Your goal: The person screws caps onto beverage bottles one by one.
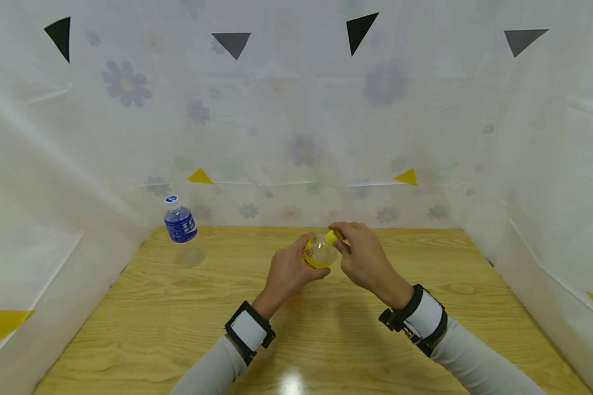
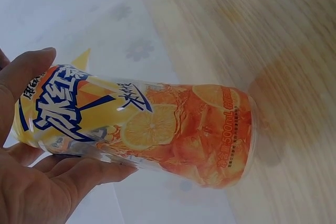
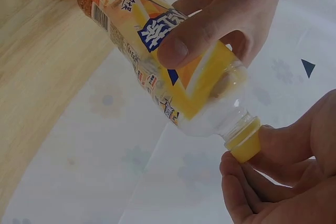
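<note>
A clear plastic drink bottle (image 1: 323, 251) with a yellow and orange label is held above the wooden table. My left hand (image 1: 287, 269) grips it round the upper body, thumb on one side and fingers on the other. In the left wrist view the bottle (image 2: 173, 135) shows lemon slices and ice on its label. My right hand (image 1: 368, 258) pinches the yellow cap (image 3: 245, 145) between thumb and fingers. The cap sits on the bottle's neck, and the neck tilts toward the right hand. Whether the bottle's base touches the table cannot be told.
At the table's back left stands a clear water bottle (image 1: 181, 226) with a blue label and white cap. The wooden tabletop (image 1: 178, 329) is bordered by white flower-printed sheets (image 1: 296, 109) at the back and both sides, with black, grey and yellow triangles on them.
</note>
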Demonstrator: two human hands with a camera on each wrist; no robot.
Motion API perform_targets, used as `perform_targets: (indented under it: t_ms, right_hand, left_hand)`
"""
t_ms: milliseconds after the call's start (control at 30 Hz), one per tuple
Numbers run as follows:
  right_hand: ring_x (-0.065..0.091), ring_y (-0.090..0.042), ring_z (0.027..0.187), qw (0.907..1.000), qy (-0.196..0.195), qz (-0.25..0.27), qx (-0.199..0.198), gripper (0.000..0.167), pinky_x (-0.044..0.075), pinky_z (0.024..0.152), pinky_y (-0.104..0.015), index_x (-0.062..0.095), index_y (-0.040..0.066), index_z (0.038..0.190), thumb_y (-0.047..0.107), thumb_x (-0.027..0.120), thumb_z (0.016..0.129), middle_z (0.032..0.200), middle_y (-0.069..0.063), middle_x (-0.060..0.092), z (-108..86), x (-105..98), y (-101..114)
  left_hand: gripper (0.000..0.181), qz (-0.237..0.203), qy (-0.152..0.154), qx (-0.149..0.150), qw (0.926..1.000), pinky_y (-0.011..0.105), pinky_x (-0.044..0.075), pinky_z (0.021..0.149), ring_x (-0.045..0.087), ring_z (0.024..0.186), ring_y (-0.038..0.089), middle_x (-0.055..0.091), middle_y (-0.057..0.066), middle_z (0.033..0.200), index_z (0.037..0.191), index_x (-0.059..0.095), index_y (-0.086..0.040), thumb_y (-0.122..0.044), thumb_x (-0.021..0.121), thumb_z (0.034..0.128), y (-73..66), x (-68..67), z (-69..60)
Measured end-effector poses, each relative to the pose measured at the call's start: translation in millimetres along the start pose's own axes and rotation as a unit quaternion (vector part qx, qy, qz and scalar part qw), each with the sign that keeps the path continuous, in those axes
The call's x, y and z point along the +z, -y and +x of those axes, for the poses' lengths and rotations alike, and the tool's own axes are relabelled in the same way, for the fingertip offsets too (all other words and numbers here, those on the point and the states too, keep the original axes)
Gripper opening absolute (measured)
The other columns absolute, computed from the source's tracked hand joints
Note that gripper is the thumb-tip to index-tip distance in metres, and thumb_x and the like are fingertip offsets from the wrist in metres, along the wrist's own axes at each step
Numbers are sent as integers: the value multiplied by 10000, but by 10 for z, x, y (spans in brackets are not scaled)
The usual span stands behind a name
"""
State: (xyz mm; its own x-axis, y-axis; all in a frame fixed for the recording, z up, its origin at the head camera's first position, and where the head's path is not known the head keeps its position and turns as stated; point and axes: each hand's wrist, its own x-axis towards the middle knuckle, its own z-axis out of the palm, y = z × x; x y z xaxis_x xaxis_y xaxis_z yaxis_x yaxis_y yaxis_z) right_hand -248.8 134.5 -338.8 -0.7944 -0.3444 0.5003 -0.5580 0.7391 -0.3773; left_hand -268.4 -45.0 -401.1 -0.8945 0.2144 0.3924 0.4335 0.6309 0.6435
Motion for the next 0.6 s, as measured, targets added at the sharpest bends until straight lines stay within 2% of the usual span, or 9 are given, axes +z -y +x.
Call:
perform_targets:
  t_ms: [100, 333, 600]
  right_hand:
    - [622, -360, 1037, 9998, -179, 4, -86, 299, 543, 843, -507, 643, -32, 1255, -36, 628, 957, 1152, -208, 671, -7, 38, -6]
    - [576, -318, 886, 9966, -760, -59, -306, 223, 494, 756, -450, 633, -50, 1141, -81, 636, 921, 1000, -187, 640, -17, 157, -47]
    - [526, -290, 812, 9957, -872, -95, -287, 155, 427, 747, -426, 620, -39, 1075, -47, 651, 924, 925, -163, 610, 0, 201, -43]
  left_hand:
    - [752, -12, -26, 23, 10000, 326, 559, 670, 717, 869, 233, 744, 118, 1091, 1420, 560, -118, -374, 875, 787, 4, -2, -8]
    - [750, -61, -2, 25, 10000, 318, 557, 695, 706, 894, 217, 737, 80, 1093, 1417, 564, -142, -378, 881, 780, -6, 2, -15]
    - [754, -77, -81, -19, 9999, 328, 560, 711, 705, 901, 209, 740, 76, 1102, 1409, 571, -137, -376, 891, 769, 6, 19, -12]
